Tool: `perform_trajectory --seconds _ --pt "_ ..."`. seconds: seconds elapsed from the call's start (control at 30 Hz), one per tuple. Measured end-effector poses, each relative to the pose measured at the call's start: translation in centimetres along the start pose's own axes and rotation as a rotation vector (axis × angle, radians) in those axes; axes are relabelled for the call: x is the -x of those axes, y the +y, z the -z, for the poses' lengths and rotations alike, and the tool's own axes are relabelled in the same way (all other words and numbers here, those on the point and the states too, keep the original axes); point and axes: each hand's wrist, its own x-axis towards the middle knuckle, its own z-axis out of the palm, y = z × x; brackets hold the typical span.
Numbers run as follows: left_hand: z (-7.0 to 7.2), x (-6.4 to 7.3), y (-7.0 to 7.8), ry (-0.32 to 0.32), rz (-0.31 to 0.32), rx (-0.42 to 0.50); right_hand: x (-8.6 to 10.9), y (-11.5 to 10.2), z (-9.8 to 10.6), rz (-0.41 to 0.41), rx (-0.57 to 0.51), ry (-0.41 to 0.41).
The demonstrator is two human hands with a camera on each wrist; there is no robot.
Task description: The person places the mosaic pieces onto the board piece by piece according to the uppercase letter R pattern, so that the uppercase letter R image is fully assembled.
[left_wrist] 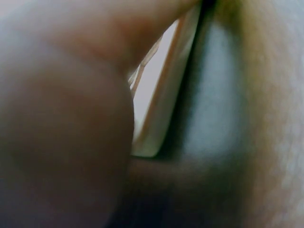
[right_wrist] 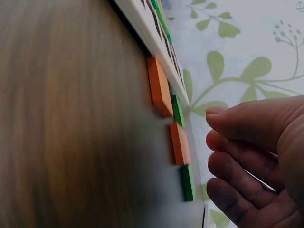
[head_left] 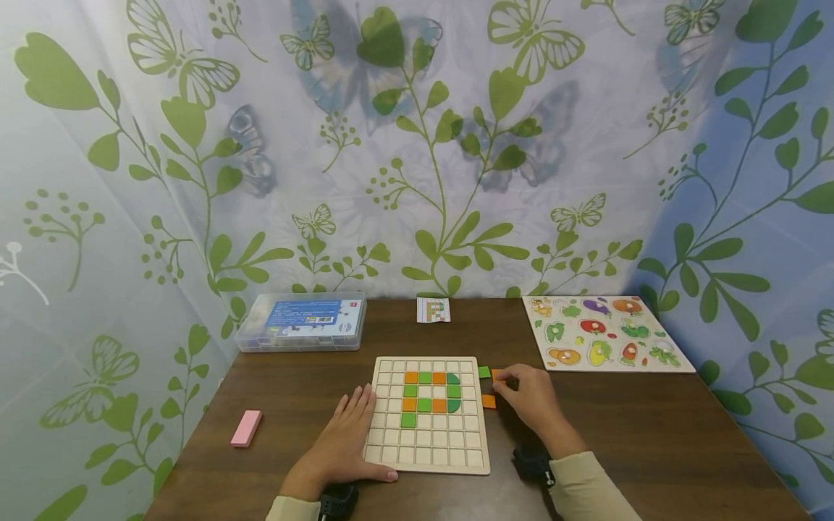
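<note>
A wooden grid board (head_left: 423, 457) lies on the table, with orange and green tiles forming a P shape in its cells. My left hand (head_left: 345, 441) rests along the board's left side, fingers straight and thumb spread at the near corner. The left wrist view shows the board's edge (left_wrist: 164, 104) beyond a blurred part of the hand. Past the board's right edge are loose tiles: a green one (head_left: 484, 372), an orange one (head_left: 489, 401) and another orange one (head_left: 498, 373). My right hand (head_left: 533, 398) hovers by them, fingers loosely bent; the right wrist view (right_wrist: 256, 152) shows nothing held.
A pink block (head_left: 245, 428) lies at the left. A clear plastic case (head_left: 301, 322) stands at the back left, with a small printed pattern card (head_left: 433, 310) at the back middle. A vegetable puzzle board (head_left: 609, 333) lies back right. A patterned curtain (head_left: 417, 181) hangs behind.
</note>
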Motion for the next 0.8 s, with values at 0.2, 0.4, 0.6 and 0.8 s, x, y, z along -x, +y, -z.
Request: perform_trajectory --seconds 0.2,0.4,0.6,0.8 --pt "-0.03 -0.01 -0.03 -0.001 0.006 0.001 0.21 0.4 0.47 -0.018 0.019 -0.02" --pt "-0.07 -0.05 -0.02 -0.004 0.004 0.005 0.32 0.51 0.67 -0.023 0.012 -0.03" --pt "-0.04 -0.07 -0.04 -0.008 0.008 0.013 0.42 0.59 0.52 -0.019 0.008 -0.04" --pt "0.18 -0.02 0.14 -0.006 0.007 0.013 0.61 0.59 0.3 -0.026 0.005 -0.046"
